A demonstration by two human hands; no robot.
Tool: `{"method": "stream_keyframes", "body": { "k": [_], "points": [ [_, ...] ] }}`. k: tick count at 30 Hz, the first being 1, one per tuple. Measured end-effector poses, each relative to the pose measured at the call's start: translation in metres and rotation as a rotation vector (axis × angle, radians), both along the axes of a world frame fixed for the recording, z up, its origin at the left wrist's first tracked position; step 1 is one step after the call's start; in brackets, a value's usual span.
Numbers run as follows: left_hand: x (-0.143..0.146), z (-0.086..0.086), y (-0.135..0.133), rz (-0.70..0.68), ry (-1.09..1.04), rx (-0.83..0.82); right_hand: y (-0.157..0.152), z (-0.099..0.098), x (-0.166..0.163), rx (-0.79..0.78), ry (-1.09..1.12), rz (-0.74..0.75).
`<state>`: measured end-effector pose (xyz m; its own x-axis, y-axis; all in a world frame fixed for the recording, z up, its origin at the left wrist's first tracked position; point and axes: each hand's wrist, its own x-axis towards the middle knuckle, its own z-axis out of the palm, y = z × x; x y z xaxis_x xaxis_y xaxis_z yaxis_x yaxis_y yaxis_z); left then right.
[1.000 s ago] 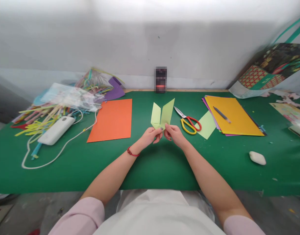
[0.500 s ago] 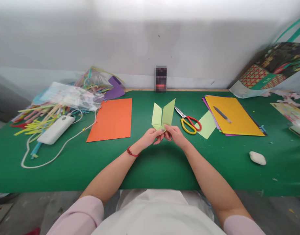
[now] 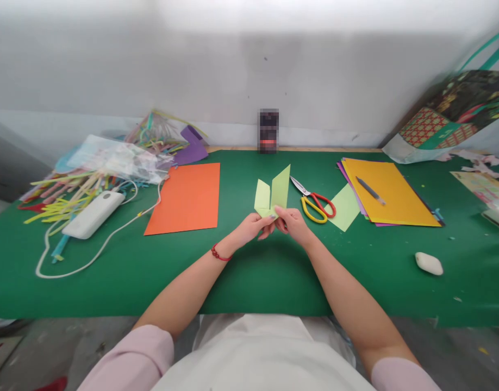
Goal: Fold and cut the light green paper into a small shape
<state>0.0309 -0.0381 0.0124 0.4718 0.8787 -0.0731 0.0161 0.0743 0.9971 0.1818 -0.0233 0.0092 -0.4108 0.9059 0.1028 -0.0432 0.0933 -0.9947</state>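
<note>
since half a second ago the left flap of our folded light green paper piece (image 3: 273, 195) has dropped lower, while the right flap reaches as high as before. we pinch its bottom point with both hands: our left hand (image 3: 251, 227) is closed on it from the left, our right hand (image 3: 293, 224) from the right, fingertips nearly meeting, neither nearer than the other. from the grip the piece runs away from us over the green table mat (image 3: 249, 277), at mid-table. its long axis points up and away, and the longer flap leans right toward the yellow-and-red-handled scissors (image 3: 315, 203) just beside it. a flat orange paper sheet (image 3: 184, 198) lies apart on the left.
</note>
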Motion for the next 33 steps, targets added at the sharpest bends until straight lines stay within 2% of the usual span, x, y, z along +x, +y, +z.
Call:
{"method": "stream_keyframes", "body": {
  "k": [4,6,9,13,17,25,33],
  "points": [
    [0.000,0.000,0.007,0.242,-0.101,-0.035,0.002,0.003,0.003,0.015,-0.023,-0.027],
    [-0.003,0.002,0.009,0.277,-0.128,0.005,0.001,0.004,0.004,0.013,-0.044,-0.005],
    [-0.008,0.006,0.010,0.236,-0.140,0.072,0.000,0.005,0.004,-0.024,-0.030,0.027],
    [-0.012,0.008,0.009,0.202,-0.142,0.154,0.000,0.003,0.001,-0.097,0.062,-0.002],
    [-0.013,0.007,0.008,0.159,-0.115,0.197,0.002,0.002,0.004,-0.076,0.012,0.028],
    [-0.011,0.009,0.005,0.088,-0.084,0.124,0.003,0.008,0.013,0.007,-0.127,0.056],
    [-0.011,0.004,0.004,0.090,-0.054,0.028,0.000,0.010,0.013,0.008,-0.198,0.196]
  ]
}}
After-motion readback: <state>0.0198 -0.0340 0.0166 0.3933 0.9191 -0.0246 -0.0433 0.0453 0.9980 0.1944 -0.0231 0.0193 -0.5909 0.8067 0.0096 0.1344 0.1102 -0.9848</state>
